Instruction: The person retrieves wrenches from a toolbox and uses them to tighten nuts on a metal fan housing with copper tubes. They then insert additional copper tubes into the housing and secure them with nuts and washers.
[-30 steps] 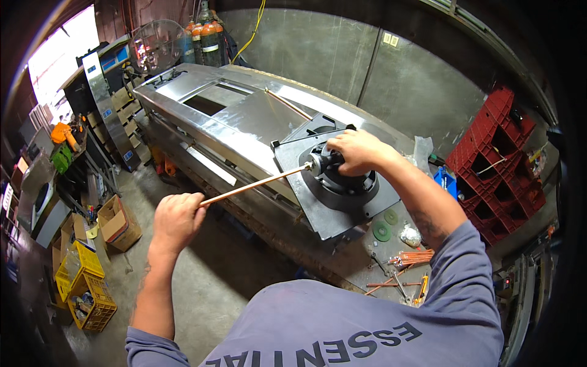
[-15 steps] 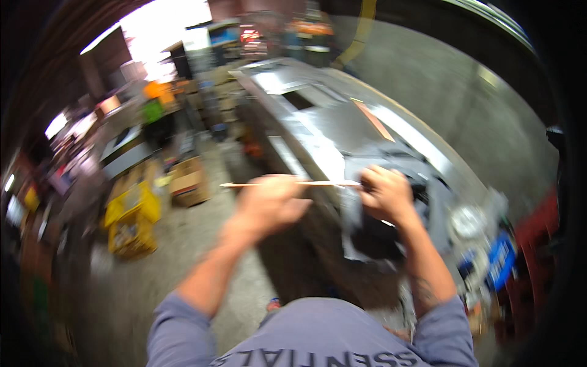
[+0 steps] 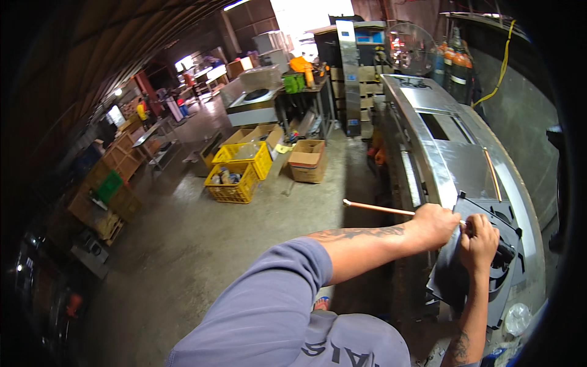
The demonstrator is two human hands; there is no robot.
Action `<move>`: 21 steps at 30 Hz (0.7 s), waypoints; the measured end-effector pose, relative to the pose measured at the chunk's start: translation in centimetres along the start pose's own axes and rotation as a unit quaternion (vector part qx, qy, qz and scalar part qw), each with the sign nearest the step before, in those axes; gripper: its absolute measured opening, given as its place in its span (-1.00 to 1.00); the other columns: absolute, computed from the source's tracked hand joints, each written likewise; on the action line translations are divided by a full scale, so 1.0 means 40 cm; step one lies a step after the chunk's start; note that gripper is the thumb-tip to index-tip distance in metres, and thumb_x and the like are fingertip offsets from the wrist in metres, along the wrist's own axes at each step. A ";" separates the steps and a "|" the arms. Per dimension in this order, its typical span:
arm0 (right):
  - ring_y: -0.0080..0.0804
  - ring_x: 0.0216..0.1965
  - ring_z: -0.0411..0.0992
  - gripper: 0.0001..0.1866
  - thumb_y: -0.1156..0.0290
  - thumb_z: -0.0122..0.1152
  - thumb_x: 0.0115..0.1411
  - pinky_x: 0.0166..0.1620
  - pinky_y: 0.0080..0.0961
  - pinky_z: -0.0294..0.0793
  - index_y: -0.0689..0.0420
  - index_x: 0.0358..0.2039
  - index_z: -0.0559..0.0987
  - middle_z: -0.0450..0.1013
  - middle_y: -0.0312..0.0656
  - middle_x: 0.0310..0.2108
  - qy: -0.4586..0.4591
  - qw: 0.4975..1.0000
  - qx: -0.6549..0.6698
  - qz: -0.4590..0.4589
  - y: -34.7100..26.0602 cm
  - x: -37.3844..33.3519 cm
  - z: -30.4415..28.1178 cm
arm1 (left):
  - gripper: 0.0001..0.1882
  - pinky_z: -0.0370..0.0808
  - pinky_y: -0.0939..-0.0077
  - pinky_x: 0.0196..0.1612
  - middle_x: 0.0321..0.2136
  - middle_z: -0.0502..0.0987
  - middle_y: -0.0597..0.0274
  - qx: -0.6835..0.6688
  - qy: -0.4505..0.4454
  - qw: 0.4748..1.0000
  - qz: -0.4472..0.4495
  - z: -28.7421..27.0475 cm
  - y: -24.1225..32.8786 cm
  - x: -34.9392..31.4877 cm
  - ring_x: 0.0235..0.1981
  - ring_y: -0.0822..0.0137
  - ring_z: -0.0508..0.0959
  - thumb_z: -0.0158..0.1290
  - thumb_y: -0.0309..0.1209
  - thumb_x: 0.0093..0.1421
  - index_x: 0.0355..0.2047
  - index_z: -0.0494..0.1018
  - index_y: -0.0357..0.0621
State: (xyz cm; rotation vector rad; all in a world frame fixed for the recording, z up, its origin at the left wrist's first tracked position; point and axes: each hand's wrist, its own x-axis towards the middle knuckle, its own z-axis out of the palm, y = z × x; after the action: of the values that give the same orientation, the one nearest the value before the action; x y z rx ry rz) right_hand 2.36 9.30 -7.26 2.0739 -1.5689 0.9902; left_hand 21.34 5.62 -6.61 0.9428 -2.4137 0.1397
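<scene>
A thin copper tube (image 3: pixel 379 208) runs out to the left from my hands, with a small wider fitting on its far-left end. My left hand (image 3: pixel 435 226) is closed around the tube near its right end. Just right of it, my right hand (image 3: pixel 480 243) pinches at that end, where a small pale piece shows between the two hands; the fingers partly hide it. Below my hands, a dark grey metal panel (image 3: pixel 449 278) with black parts lies on the stainless steel worktop (image 3: pixel 428 147). A second copper tube (image 3: pixel 493 174) rests farther along the worktop.
Two yellow crates (image 3: pixel 231 194) and an open cardboard box (image 3: pixel 307 160) stand on the concrete floor (image 3: pixel 244 244) to the left. Gas cylinders (image 3: pixel 460 79) and a caged fan (image 3: pixel 413 49) are at the back. A clear plastic bundle (image 3: pixel 518 319) sits near the right edge.
The view has swung to the left, so my hands now appear farther right. My left hand is closer to my right hand, and more of the tube sticks out to the left.
</scene>
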 end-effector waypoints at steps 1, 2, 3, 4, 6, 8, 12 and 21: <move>-0.17 -0.32 0.44 -0.86 0.31 0.27 0.16 -0.19 -0.24 0.25 0.03 -0.37 0.49 0.44 -0.24 -0.38 0.011 1.000 0.002 -0.003 0.002 0.001 0.005 | -0.83 0.64 0.17 -0.38 -0.43 0.65 0.00 0.009 -0.004 1.000 0.008 -0.005 0.010 -0.003 -0.42 0.02 0.71 0.12 -0.40 0.14 -0.27 0.52 -0.17; -0.17 -0.32 0.44 -0.87 0.32 0.26 0.16 -0.19 -0.24 0.25 0.04 -0.37 0.49 0.44 -0.24 -0.38 0.004 1.000 0.005 0.002 0.003 0.002 0.008 | -0.79 0.65 0.18 -0.35 -0.42 0.65 -0.03 0.004 -0.019 1.000 0.008 -0.013 0.023 -0.007 -0.41 0.02 0.71 0.14 -0.46 0.10 -0.25 0.51 -0.27; -0.16 -0.32 0.43 -0.87 0.33 0.25 0.16 -0.19 -0.24 0.25 0.04 -0.36 0.49 0.44 -0.23 -0.38 0.006 1.000 0.009 0.005 0.005 0.003 0.010 | -0.76 0.65 0.18 -0.35 -0.42 0.64 -0.05 0.005 -0.035 0.999 -0.003 -0.023 0.036 -0.011 -0.40 0.02 0.71 0.14 -0.45 0.10 -0.23 0.50 -0.30; -0.15 -0.32 0.43 -0.88 0.35 0.24 0.16 -0.18 -0.24 0.25 0.05 -0.36 0.49 0.44 -0.23 -0.38 0.005 1.000 0.013 0.007 0.007 0.005 0.012 | -0.74 0.65 0.18 -0.34 -0.42 0.64 -0.06 0.002 -0.043 0.999 -0.001 -0.036 0.049 -0.015 -0.39 0.01 0.71 0.13 -0.45 0.10 -0.21 0.50 -0.33; -0.15 -0.32 0.43 -0.88 0.35 0.23 0.15 -0.18 -0.24 0.25 0.06 -0.36 0.49 0.44 -0.22 -0.37 0.001 1.000 0.021 0.012 0.008 0.003 0.011 | -0.58 0.65 0.13 -0.29 -0.40 0.64 -0.15 -0.037 -0.098 0.994 -0.025 -0.069 0.077 -0.015 -0.33 -0.05 0.71 0.13 -0.42 0.10 -0.07 0.44 -0.47; -0.14 -0.31 0.44 -0.89 0.37 0.22 0.13 -0.17 -0.25 0.26 0.06 -0.35 0.49 0.44 -0.22 -0.37 -0.004 0.999 0.031 0.016 0.003 -0.001 0.005 | -0.52 0.64 0.10 -0.25 -0.36 0.64 -0.24 -0.056 -0.142 0.988 -0.036 -0.103 0.102 -0.015 -0.30 -0.09 0.71 0.12 -0.41 0.12 -0.01 0.40 -0.50; -0.15 -0.27 0.46 -0.88 0.35 0.23 0.15 -0.16 -0.26 0.27 0.04 -0.30 0.54 0.46 -0.22 -0.34 -0.022 0.999 0.035 -0.005 -0.007 0.002 -0.021 | -0.46 0.63 0.06 -0.19 -0.30 0.63 -0.36 -0.145 -0.224 0.961 -0.068 -0.147 0.058 0.025 -0.24 -0.14 0.70 0.04 -0.42 0.15 0.10 0.32 -0.51; -0.08 -0.32 0.60 -0.72 0.24 0.32 0.13 -0.22 -0.17 0.52 0.21 -0.32 0.67 0.61 0.05 -0.38 -0.343 0.920 0.187 0.029 0.074 0.153 -0.059 | -0.62 0.55 0.41 -0.41 -0.43 0.55 0.21 -0.715 -0.235 0.521 -0.402 0.033 -0.058 0.044 -0.47 0.32 0.57 0.00 -0.08 0.43 0.08 0.41 -0.05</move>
State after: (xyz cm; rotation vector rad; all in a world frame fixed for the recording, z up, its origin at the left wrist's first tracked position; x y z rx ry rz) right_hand -0.32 5.66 -1.65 2.8783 -1.8683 0.6353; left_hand 21.20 2.47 -7.02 1.0089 -1.1922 -2.2480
